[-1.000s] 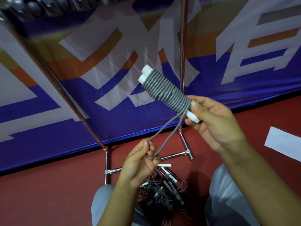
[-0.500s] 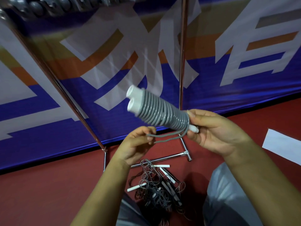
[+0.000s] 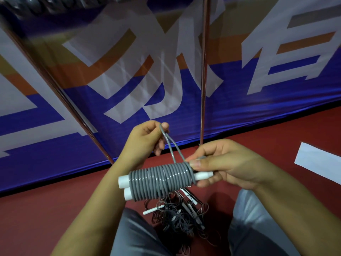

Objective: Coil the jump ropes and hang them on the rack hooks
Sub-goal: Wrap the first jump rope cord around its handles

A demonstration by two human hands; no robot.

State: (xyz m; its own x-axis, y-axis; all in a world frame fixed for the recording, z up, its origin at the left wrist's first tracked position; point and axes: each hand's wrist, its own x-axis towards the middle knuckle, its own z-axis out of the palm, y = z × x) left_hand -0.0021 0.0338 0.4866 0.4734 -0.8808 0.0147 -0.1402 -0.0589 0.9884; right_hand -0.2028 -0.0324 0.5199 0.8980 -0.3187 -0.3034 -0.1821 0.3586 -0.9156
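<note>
A: Red floor (image 3: 55,206), and a blue banner (image 3: 230,108) behind with big white and orange characters, cropped and unreadable.

B: And the hands?

A: The right hand (image 3: 227,163) grips the grey jump rope (image 3: 160,180), wound round its white handles. The left hand (image 3: 144,139) pinches its loose loop, above the tangled ropes (image 3: 180,218).

Glossy grey plastic cord (image 3: 160,182) wraps smooth white plastic handles (image 3: 123,181); polished metal rack poles (image 3: 203,71); matt red floor (image 3: 46,209).

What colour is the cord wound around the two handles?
Grey; the cord wraps the white handles. Only the head view shows it.
</note>
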